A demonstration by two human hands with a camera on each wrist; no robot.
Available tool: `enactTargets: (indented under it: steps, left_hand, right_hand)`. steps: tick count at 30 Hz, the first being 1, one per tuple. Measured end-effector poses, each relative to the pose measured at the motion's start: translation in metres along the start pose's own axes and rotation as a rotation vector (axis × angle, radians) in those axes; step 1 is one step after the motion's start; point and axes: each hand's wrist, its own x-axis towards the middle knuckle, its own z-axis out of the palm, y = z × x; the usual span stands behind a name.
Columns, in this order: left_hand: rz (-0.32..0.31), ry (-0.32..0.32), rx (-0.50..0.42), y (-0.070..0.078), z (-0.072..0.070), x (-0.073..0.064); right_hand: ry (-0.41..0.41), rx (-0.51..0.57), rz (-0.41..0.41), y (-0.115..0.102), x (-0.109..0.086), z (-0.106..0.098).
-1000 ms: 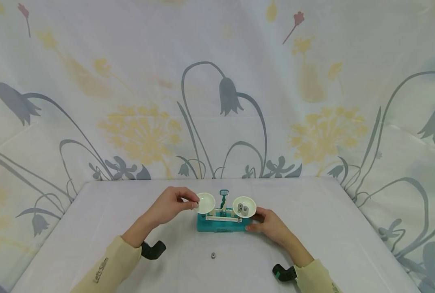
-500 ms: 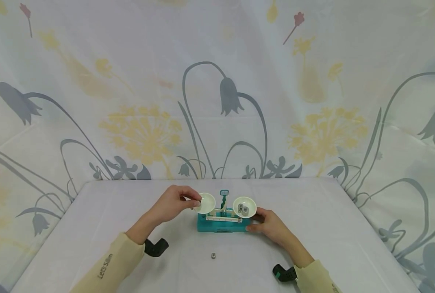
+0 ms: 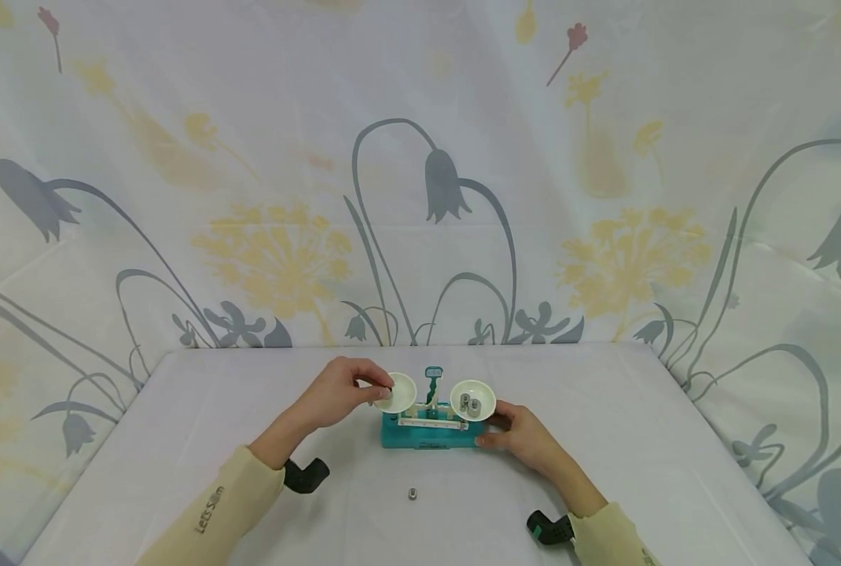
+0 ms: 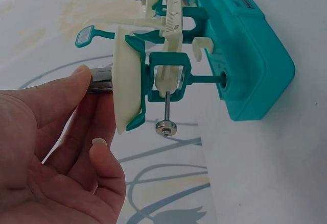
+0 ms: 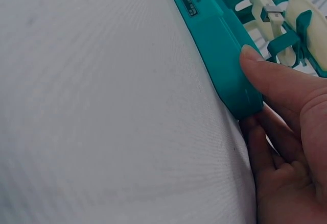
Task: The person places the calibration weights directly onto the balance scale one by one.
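Observation:
A teal balance scale (image 3: 431,438) with two cream pans stands mid-table. My left hand (image 3: 343,391) pinches a shiny metal cylinder weight (image 4: 100,79) between thumb and fingers at the left pan (image 4: 127,81). In the left wrist view the weight's end meets the pan's inner face. The right pan (image 3: 486,391) bears two metal weights (image 3: 469,405). At the base's right end, my right hand (image 3: 527,438) grips the scale, thumb on the front face and fingers behind the end. The right wrist view shows that thumb on the teal base (image 5: 225,55).
One small metal weight (image 3: 412,494) is on the white tablecloth (image 3: 364,527), in front of the scale. A flower-print curtain (image 3: 420,259) hangs behind the table. Black wrist-camera mounts (image 3: 307,476) protrude beside both forearms.
My left hand has shifted slightly right, bringing the weight further over the left pan. My right hand and the scale have stayed in place.

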Motion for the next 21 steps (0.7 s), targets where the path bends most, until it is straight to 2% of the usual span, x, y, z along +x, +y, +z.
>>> enactTargets:
  steps: [10, 21]
  left_hand:
    - [0.006, -0.007, 0.006, 0.0019, 0.0032, 0.0018]
    - [0.025, -0.010, 0.056, 0.0012, 0.0079, 0.0026]
  right_hand:
    - [0.005, 0.008, 0.017, 0.0029, 0.0015, 0.0013]
    - [0.007, 0.010, 0.003, 0.0048, 0.0014, 0.0012]
